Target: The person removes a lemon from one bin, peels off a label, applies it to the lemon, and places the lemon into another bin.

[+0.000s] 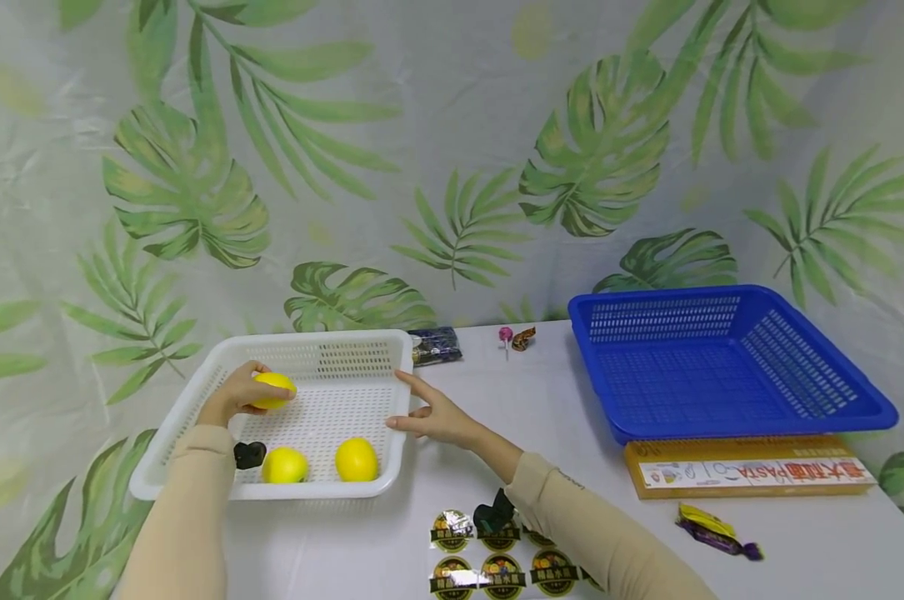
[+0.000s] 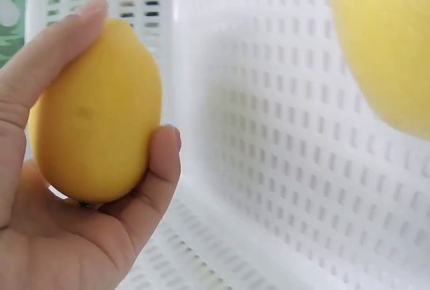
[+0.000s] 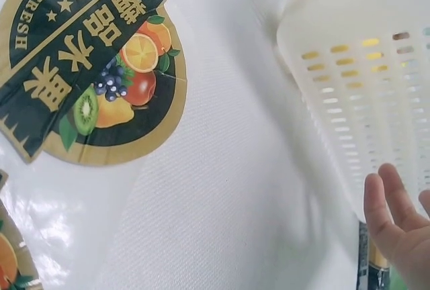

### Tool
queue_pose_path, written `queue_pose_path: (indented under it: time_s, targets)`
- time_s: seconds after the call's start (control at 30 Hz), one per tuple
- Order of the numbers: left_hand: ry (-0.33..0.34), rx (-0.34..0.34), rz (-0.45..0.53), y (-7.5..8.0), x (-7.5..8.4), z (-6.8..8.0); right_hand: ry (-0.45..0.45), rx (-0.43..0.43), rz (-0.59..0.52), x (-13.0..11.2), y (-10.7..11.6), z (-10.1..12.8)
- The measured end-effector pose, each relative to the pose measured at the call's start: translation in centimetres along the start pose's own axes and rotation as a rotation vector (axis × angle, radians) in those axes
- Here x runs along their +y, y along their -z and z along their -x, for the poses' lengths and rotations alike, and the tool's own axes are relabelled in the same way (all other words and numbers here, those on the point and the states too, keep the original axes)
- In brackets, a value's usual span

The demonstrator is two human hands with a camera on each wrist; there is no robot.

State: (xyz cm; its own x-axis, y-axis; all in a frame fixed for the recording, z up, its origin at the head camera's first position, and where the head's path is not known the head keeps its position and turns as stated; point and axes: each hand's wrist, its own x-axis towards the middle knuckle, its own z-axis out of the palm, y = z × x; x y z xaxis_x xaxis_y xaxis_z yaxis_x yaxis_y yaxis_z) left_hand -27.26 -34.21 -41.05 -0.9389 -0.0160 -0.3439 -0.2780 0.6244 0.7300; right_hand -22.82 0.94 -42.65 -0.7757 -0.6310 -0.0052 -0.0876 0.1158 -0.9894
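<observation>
round fruit stickers point(image 1: 496, 554) are lying on the white table point(image 1: 796, 550) at the near edge, in front of the white basket point(image 1: 392, 350). two beige sleeves are reaching from there toward the basket. left hand point(image 1: 234, 396) is gripping a lemon point(image 1: 274, 390), fingers and thumb curling around it, inside the basket near its back left corner. two more lemons point(image 1: 357, 459) are sitting along the basket's front wall. right hand point(image 1: 437, 417) is resting against the basket's right rim with straight, spread fingers. well to the right of the basket, a blue basket point(image 1: 856, 400) is standing, with a pasta box point(image 1: 751, 475) and a wrapped candy point(image 1: 714, 531) in front of it.
</observation>
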Motion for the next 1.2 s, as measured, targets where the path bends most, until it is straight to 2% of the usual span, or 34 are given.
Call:
queue_pose_path:
  time_s: [0.27,0.4,0.53,0.8,1.03,1.2]
  targets:
    - [-0.157,-0.029,0.1,0.3,2.5,0.8,0.009,0.037,0.009,2.6,0.3,-0.9]
    - [-0.213,-0.004,0.104,0.1,3.7,1.8,0.017,0.037,0.024,2.1,0.5,-0.6]
    - [-0.24,0.006,0.159,-0.5,4.4,2.8,0.022,0.039,0.057,2.1,0.8,0.1]
    - [-0.298,-0.045,0.31,-1.7,5.0,4.0,0.029,0.077,0.176,2.2,2.6,3.1]
    - [-0.395,-0.099,0.328,-2.9,6.2,5.4,0.075,0.068,0.266,3.0,4.3,7.0]
    - [-0.439,-0.081,0.286,-4.5,7.1,6.2,0.103,0.101,0.353,4.0,5.5,9.6]
